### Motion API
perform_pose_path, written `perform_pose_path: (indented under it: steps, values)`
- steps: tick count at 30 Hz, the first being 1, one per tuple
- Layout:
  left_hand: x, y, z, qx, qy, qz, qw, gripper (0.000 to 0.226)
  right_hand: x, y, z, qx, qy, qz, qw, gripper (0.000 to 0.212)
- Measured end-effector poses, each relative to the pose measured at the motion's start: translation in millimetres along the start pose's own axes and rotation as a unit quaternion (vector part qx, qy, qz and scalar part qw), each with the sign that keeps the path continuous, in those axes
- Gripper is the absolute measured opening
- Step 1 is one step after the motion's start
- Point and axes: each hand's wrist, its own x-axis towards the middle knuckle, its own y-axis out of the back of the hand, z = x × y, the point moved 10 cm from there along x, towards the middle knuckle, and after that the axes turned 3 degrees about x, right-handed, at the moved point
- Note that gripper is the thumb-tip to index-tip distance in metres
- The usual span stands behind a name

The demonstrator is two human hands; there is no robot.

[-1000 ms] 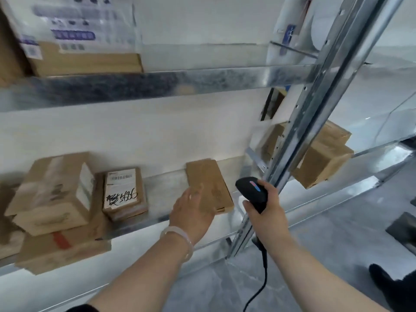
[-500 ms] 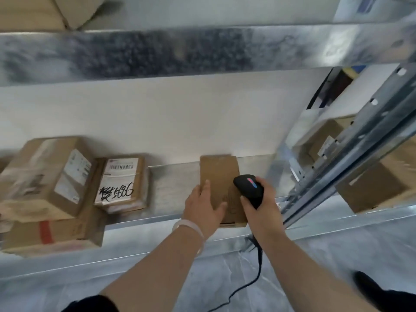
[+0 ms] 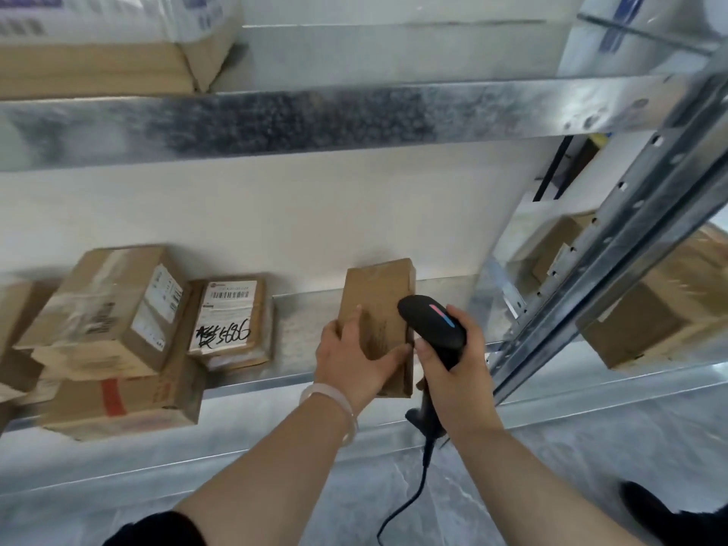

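Observation:
A plain brown cardboard box [image 3: 378, 293] lies lengthwise on the metal shelf [image 3: 303, 333], its near end at the shelf's front edge. My left hand [image 3: 354, 360] grips that near end, fingers on the left side and thumb across the top. My right hand [image 3: 453, 372] holds a black corded barcode scanner [image 3: 433, 325] by its handle. The scanner's head hovers over the box's right edge.
Left on the same shelf lie a labelled box with black handwriting [image 3: 228, 321] and a stack of taped cartons [image 3: 106, 340]. A steel upright [image 3: 614, 246] rises at the right, with more cartons [image 3: 662, 309] beyond it. An upper shelf beam [image 3: 315, 120] runs overhead.
My left hand went from reaching for the plain box to gripping its near end. My right hand brought the scanner left, over the box. The view shifted closer to the shelf.

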Motion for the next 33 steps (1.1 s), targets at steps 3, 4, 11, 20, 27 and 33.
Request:
perform_pose_path:
  steps: [3, 4, 11, 20, 27, 33]
  values:
    - [-13, 13, 10, -0.025, -0.001, -0.016, 1.0, 0.121, -16, -4, -27, 0.032, 0.039, 0.002, 0.999, 0.051]
    - [-17, 18, 12, -0.037, 0.0, -0.017, 0.999, 0.126, -20, -5, -35, 0.045, 0.051, 0.001, 0.998, 0.051]
    - [-38, 44, 27, -0.178, -0.036, -0.055, 0.982, 0.1, -35, -12, -74, 0.105, 0.065, -0.025, 0.992, 0.048]
    - [-61, 50, 29, -0.197, -0.02, -0.097, 0.975, 0.018, -55, -37, -88, 0.098, 0.084, -0.09, 0.988, 0.049]
    - [-54, 66, -1, -0.301, 0.008, -0.067, 0.951, 0.049, -46, -25, -81, 0.065, 0.082, -0.046, 0.994, 0.049]
    - [-52, 71, -6, -0.364, -0.019, -0.048, 0.93, 0.055, -45, -23, -80, 0.044, 0.084, -0.043, 0.995, 0.05]
